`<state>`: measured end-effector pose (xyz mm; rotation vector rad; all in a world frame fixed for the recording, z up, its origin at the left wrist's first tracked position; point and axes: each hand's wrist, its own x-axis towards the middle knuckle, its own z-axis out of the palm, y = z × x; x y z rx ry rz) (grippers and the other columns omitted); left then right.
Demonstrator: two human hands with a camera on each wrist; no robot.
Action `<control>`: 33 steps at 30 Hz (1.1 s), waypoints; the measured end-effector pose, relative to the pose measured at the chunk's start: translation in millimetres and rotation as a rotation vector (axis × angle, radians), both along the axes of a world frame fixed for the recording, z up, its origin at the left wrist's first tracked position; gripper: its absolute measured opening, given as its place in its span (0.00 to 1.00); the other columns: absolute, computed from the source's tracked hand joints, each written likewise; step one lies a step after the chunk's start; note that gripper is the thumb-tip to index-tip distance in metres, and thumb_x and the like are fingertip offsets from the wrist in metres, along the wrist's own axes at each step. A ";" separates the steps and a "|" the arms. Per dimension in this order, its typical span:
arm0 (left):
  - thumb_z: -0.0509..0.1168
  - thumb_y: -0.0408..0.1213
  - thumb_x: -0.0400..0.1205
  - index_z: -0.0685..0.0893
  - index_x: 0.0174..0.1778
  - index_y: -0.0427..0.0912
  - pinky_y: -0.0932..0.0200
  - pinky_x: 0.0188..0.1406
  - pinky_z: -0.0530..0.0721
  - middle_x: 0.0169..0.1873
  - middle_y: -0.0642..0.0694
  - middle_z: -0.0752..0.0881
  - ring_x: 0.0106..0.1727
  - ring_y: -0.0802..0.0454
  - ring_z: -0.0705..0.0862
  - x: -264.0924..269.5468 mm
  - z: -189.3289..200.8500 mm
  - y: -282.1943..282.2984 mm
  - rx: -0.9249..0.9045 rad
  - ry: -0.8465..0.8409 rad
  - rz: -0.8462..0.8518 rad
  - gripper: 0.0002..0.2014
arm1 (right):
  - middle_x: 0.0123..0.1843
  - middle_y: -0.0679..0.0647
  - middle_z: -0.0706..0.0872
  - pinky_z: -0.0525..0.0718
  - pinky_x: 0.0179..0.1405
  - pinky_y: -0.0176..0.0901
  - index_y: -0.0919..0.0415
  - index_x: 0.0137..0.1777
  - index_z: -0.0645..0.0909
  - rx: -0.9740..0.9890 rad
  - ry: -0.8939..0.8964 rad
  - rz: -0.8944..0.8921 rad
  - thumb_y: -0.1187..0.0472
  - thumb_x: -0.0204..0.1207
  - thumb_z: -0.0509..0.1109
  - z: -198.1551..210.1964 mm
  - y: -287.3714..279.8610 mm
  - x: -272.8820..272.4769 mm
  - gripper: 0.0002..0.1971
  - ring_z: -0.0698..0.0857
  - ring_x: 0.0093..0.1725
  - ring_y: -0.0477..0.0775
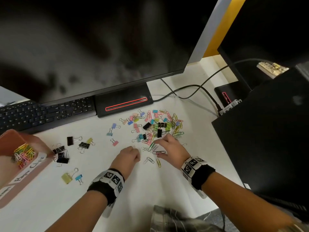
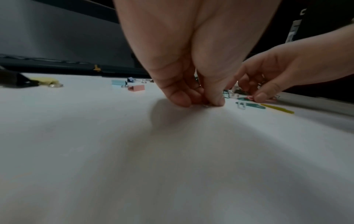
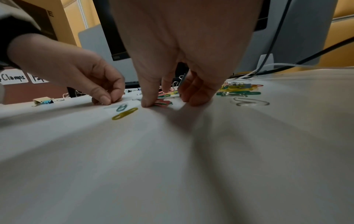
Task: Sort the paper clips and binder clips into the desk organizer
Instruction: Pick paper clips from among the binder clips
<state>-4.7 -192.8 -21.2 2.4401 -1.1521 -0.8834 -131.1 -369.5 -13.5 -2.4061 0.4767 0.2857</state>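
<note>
Paper clips (image 1: 154, 149) lie loose under my hands, and most of the sorting is still ahead of me. My left hand (image 1: 127, 156) is bunched low on the tabletop (image 1: 142, 186), fingertips pinched together on something small and silvery that looks like a clip, though I cannot make it out for sure. My right hand (image 1: 170, 148) is curled over the near edge of the heap (image 1: 160, 126), thumb and fingers closing on a red clip (image 3: 162, 103). A yellow clip (image 1: 158, 162) and a silver one lie between the two hands. Beyond them the heap mixes coloured paper clips with pastel and black binder clips. To my left more binder clips (image 1: 61, 154) lie scattered, none of them put away as far as I can see. Farthest left, the organizer (image 1: 10, 138) holds a bundle of coloured paper clips in its labelled compartment, so I judge that only a small share is done.
</note>
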 end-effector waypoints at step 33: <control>0.71 0.33 0.75 0.84 0.47 0.39 0.65 0.48 0.72 0.44 0.46 0.78 0.44 0.52 0.77 15.7 -5.8 4.8 -0.166 -0.025 0.342 0.07 | 0.59 0.57 0.77 0.85 0.54 0.52 0.58 0.64 0.79 -0.050 0.028 0.226 0.61 0.78 0.67 -6.1 -5.5 36.6 0.15 0.83 0.51 0.58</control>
